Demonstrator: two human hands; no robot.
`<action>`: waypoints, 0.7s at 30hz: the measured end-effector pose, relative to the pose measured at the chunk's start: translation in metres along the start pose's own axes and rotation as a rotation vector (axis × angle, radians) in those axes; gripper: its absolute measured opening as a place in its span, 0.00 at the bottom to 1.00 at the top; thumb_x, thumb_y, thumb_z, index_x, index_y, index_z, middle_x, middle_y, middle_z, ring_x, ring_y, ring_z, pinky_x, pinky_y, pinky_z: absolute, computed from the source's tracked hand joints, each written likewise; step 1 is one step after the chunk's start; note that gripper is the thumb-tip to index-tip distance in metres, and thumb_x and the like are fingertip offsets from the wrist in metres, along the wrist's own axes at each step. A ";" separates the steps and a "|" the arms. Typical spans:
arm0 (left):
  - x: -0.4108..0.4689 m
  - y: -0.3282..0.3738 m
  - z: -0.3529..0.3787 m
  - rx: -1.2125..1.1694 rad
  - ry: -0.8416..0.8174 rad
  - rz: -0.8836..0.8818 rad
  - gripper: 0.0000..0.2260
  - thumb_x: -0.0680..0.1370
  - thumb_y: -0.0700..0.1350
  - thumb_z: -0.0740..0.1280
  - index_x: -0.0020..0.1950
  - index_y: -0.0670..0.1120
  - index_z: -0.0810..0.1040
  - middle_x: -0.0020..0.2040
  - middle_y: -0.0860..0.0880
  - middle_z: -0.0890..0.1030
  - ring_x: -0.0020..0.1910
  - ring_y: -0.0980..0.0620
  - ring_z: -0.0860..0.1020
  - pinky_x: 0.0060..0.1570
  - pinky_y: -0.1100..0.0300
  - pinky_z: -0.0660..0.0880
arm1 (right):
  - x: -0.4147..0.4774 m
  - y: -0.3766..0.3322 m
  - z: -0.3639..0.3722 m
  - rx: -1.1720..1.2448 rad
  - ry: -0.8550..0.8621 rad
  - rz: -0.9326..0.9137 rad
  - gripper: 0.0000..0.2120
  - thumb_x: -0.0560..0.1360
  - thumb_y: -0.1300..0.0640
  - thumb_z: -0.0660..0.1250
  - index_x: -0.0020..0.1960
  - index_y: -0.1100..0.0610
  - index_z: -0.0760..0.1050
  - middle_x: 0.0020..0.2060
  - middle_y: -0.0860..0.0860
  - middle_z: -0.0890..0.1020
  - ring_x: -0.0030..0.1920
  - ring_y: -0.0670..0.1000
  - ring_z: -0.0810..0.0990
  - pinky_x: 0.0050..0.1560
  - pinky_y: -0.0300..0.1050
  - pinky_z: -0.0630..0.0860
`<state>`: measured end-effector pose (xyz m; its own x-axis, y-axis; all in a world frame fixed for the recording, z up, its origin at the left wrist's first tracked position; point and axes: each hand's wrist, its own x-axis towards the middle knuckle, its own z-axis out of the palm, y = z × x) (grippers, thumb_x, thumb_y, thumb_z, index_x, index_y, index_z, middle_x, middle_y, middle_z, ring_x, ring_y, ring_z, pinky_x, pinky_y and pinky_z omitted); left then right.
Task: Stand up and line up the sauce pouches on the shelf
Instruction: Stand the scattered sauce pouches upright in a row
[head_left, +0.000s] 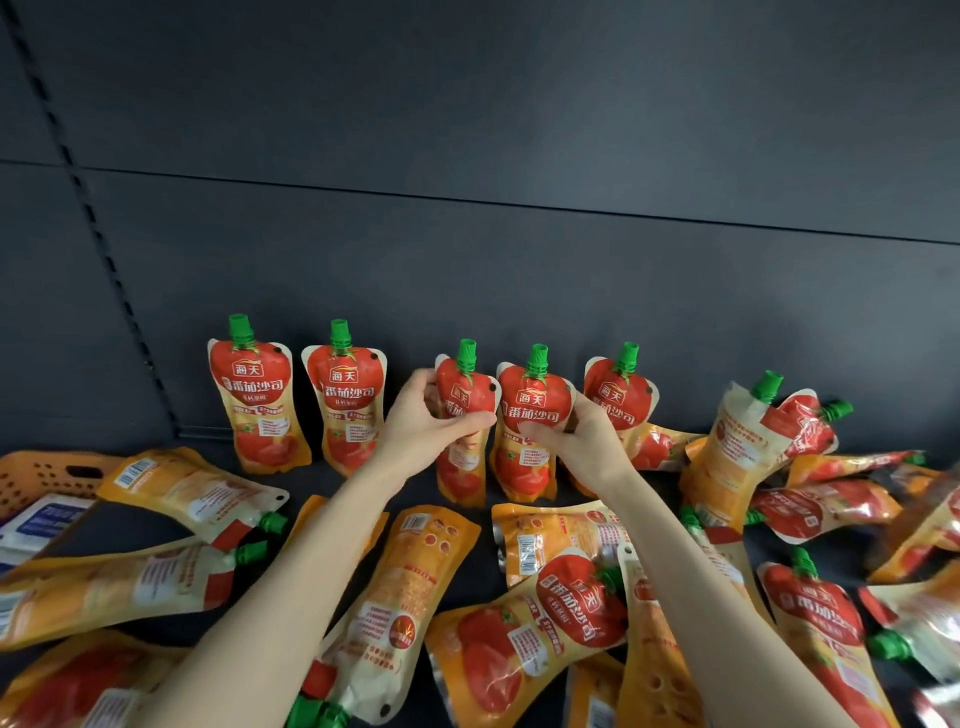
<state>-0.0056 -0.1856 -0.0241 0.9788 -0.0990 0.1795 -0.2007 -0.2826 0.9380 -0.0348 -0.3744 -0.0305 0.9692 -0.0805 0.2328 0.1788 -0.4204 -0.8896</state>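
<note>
Front edge of shelf (322, 486): fallen pouches (405, 597) lying flat, overlapping (some label up, some barcode up). Further in: left hand (431, 421) curled round third pouch (462, 467), upright; right hand (582, 441) gripping fourth pouch (527, 457), upright, touching third. Back edge, against back panel (519, 260): two standing pouches (260, 405) left of hands. Orange basket (47, 478) at left edge.

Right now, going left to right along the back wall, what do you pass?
You pass first pouch → second pouch → left hand → third pouch → fourth pouch → right hand → fifth pouch → leaning pouch.
</note>
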 end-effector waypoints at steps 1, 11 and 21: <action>-0.002 0.000 0.002 0.038 0.060 0.009 0.29 0.65 0.51 0.77 0.61 0.49 0.69 0.52 0.55 0.76 0.52 0.57 0.74 0.44 0.67 0.70 | 0.000 0.002 0.001 -0.024 0.004 -0.003 0.20 0.71 0.58 0.72 0.61 0.55 0.72 0.50 0.46 0.80 0.51 0.44 0.79 0.52 0.38 0.76; -0.004 -0.025 -0.009 0.279 0.107 0.082 0.29 0.66 0.48 0.77 0.61 0.46 0.67 0.60 0.48 0.76 0.59 0.49 0.76 0.55 0.50 0.77 | 0.002 0.007 0.003 -0.074 -0.030 0.031 0.23 0.71 0.60 0.72 0.63 0.56 0.70 0.56 0.51 0.80 0.57 0.49 0.78 0.59 0.45 0.75; -0.006 -0.035 -0.012 0.220 0.139 0.106 0.27 0.69 0.45 0.75 0.64 0.44 0.70 0.60 0.46 0.78 0.59 0.49 0.77 0.56 0.54 0.75 | 0.005 0.007 0.008 -0.137 0.067 0.044 0.21 0.71 0.60 0.72 0.62 0.57 0.72 0.56 0.52 0.80 0.56 0.50 0.78 0.51 0.40 0.73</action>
<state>-0.0040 -0.1636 -0.0542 0.9453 -0.0116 0.3261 -0.2915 -0.4795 0.8277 -0.0270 -0.3710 -0.0386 0.9613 -0.1595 0.2249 0.1076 -0.5338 -0.8387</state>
